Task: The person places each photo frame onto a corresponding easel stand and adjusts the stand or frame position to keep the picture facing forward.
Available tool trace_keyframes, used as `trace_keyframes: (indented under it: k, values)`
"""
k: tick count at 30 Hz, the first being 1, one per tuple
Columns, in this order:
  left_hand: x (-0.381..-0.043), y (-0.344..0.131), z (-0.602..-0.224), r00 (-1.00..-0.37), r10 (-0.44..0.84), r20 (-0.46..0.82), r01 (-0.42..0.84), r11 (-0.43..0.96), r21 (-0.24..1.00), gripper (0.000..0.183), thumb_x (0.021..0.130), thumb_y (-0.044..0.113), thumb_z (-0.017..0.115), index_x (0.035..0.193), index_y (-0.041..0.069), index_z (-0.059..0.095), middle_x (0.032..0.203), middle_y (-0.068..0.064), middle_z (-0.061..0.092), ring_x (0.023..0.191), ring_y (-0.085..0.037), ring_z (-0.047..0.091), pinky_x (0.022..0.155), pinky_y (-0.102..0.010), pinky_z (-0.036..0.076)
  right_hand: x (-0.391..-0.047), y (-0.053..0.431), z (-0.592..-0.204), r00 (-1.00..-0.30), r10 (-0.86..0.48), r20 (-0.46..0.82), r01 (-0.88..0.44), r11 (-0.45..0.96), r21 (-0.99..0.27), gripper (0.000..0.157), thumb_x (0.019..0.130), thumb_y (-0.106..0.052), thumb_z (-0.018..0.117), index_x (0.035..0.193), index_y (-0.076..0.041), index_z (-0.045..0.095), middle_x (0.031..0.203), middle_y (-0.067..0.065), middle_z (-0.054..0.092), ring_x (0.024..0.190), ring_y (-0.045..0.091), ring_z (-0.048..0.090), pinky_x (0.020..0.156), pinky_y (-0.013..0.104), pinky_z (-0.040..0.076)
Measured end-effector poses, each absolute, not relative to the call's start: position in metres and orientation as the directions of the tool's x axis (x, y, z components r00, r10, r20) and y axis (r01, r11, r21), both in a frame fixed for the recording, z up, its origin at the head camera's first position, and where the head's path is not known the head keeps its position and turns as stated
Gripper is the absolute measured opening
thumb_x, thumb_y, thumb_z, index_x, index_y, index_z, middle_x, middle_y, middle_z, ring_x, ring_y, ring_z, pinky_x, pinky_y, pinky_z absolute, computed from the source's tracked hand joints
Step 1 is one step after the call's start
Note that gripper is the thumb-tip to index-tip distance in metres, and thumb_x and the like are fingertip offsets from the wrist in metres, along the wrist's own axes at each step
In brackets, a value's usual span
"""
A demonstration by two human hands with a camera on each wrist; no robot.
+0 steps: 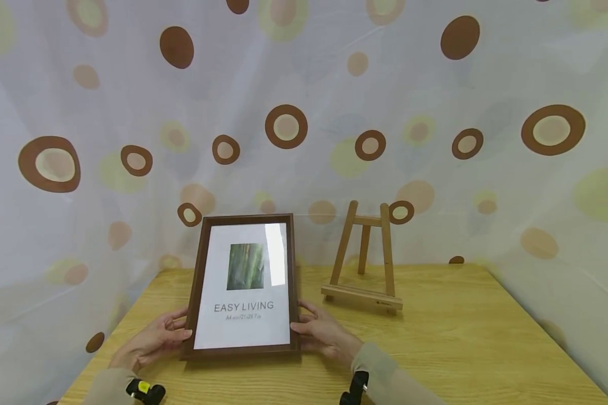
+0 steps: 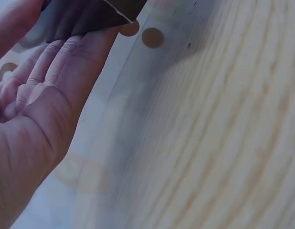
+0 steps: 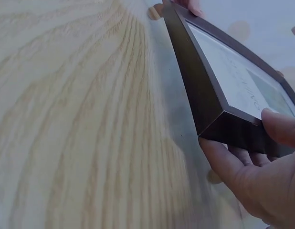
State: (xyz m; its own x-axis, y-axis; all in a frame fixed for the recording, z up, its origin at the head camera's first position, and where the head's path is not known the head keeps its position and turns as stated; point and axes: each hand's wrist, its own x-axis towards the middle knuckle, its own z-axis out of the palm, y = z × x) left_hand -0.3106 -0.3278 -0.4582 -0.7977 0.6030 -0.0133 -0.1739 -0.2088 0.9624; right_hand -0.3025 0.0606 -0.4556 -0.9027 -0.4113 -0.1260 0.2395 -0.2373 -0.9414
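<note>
Picture frame (image 1: 246, 292), one, dark brown, marked EASY LIVING: held upright, leaning back, between two hands. Left hand (image 1: 154, 340): thumb and fingers gripping its left side, parted only by its thickness. Right hand (image 1: 326, 336): likewise, lower right side. Wooden easel (image 1: 363, 253): beyond and right of the right-hand grip, on the table (image 1: 461, 337).

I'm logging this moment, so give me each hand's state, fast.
Left hand: holding the frame at its left side.
Right hand: holding the same frame at its right side.
</note>
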Motion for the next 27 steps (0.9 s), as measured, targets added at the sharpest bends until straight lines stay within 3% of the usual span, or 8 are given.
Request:
trace_keyframes:
  k: [4,8,15,22,27]
  values:
    - [-0.311,-0.324,-0.457,-0.81,0.586,-0.012,-0.143,-0.177,0.974,0.071,0.089,-0.01,0.044,0.139,-0.01,-0.006,0.126,-0.004,0.05,0.114,-0.028,0.048,0.094,-0.043,0.039,-0.304,0.065,-0.455,-0.897,-0.432,-0.095,0.216,-0.242,-0.946,0.071,0.086,0.002,0.057,0.144,-0.012,0.02,0.127,0.025,0.043,0.098,0.032,0.056,0.075,0.051,0.048]
    - [-0.311,-0.32,-0.456,-0.822,0.569,-0.037,-0.144,-0.145,0.979,0.071,0.091,-0.007,0.044,0.141,-0.005,-0.007,0.125,-0.008,0.051,0.112,-0.033,0.049,0.092,-0.048,0.04,-0.305,0.07,-0.455,-0.892,-0.448,-0.059,0.183,-0.238,-0.954,0.069,0.088,-0.003,0.057,0.145,-0.016,0.019,0.126,0.025,0.044,0.1,0.035,0.055,0.074,0.055,0.047]
    - [-0.312,-0.312,-0.455,-0.791,0.611,-0.024,-0.12,-0.116,0.986,0.078,0.09,-0.008,0.045,0.142,0.003,-0.013,0.127,-0.013,0.047,0.11,-0.038,0.049,0.089,-0.054,0.04,-0.306,0.08,-0.455,-0.901,-0.432,-0.034,0.132,-0.199,-0.971,0.071,0.089,-0.006,0.057,0.145,-0.01,0.015,0.138,0.032,0.025,0.106,0.04,0.051,0.077,0.059,0.045]
    - [-0.313,-0.303,-0.451,-0.778,0.628,-0.003,-0.062,-0.072,0.995,0.091,0.084,-0.012,0.052,0.142,0.006,-0.016,0.137,-0.02,0.032,0.113,-0.038,0.047,0.091,-0.05,0.04,-0.307,0.089,-0.456,-0.914,-0.405,-0.007,0.079,-0.161,-0.984,0.069,0.089,-0.01,0.057,0.143,0.001,0.015,0.139,0.034,0.019,0.121,0.045,0.034,0.08,0.056,0.045]
    - [-0.317,-0.293,-0.449,-0.781,0.624,0.009,-0.041,-0.065,0.997,0.089,0.085,-0.01,0.052,0.144,0.01,-0.012,0.138,-0.026,0.028,0.115,-0.037,0.045,0.092,-0.05,0.039,-0.311,0.097,-0.457,-0.913,-0.407,0.029,0.031,-0.14,-0.99,0.069,0.09,-0.013,0.057,0.143,-0.001,0.015,0.141,0.032,0.019,0.122,0.046,0.031,0.081,0.058,0.043]
